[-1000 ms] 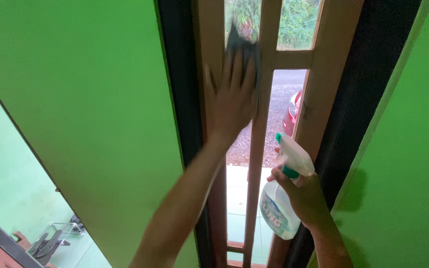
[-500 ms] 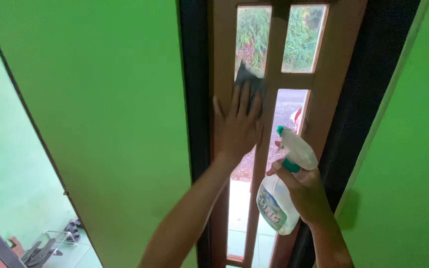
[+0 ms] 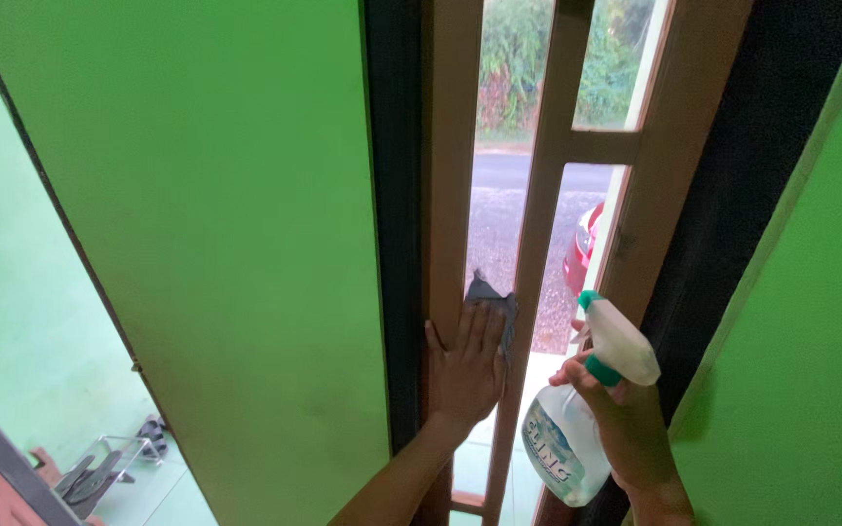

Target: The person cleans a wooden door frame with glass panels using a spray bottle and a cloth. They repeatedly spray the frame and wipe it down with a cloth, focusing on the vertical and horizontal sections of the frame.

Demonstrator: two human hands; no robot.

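My left hand [image 3: 467,368] lies flat against the left glass pane of a narrow wooden window frame [image 3: 546,234], pressing a dark grey cloth [image 3: 492,294] onto the glass under its fingertips. To its right, my right hand [image 3: 624,417] grips the neck of a clear spray bottle [image 3: 567,443] with a white and green trigger head [image 3: 616,336], held in front of the right pane and the frame's right post.
Bright green walls [image 3: 216,224] flank the window on both sides. Through the glass I see a gravel road, bushes and part of a red car [image 3: 582,248]. A rack with dark shoes [image 3: 99,468] stands on the floor at lower left.
My left hand has slid the cloth down the left pane, from the upper part to the lower part. The right hand with the bottle has stayed about where it was.
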